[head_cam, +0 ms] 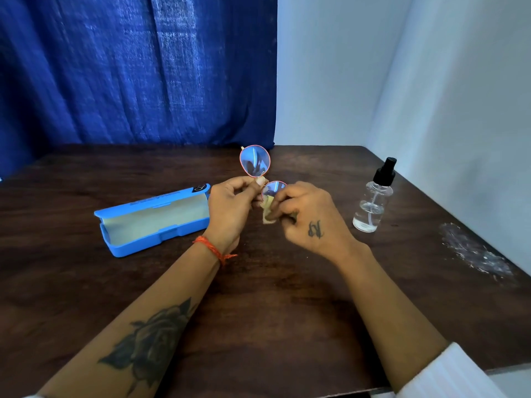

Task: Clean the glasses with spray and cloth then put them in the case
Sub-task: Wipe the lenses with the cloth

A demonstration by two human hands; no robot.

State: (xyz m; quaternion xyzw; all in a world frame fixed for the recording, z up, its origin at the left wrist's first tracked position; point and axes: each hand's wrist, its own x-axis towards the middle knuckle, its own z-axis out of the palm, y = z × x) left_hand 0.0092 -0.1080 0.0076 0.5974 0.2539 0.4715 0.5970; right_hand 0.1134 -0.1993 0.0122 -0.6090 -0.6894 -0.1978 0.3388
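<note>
The glasses [255, 161], round lenses in a thin red-gold frame, are held on end above the middle of the table. My left hand [230, 206] pinches the frame at the bridge between the two lenses. My right hand [307, 215] pinches a small yellowish cloth [268, 212] around the lower lens, which it partly hides. The blue case [153, 219] lies open on the table left of my hands, its pale lining showing. The clear spray bottle [373, 201] with a black nozzle stands upright to the right.
The dark wooden table [273, 297] runs to a blue curtain [129, 67] at the back and white walls at the right. A crumpled clear plastic wrapper [477, 254] lies near the table's right edge.
</note>
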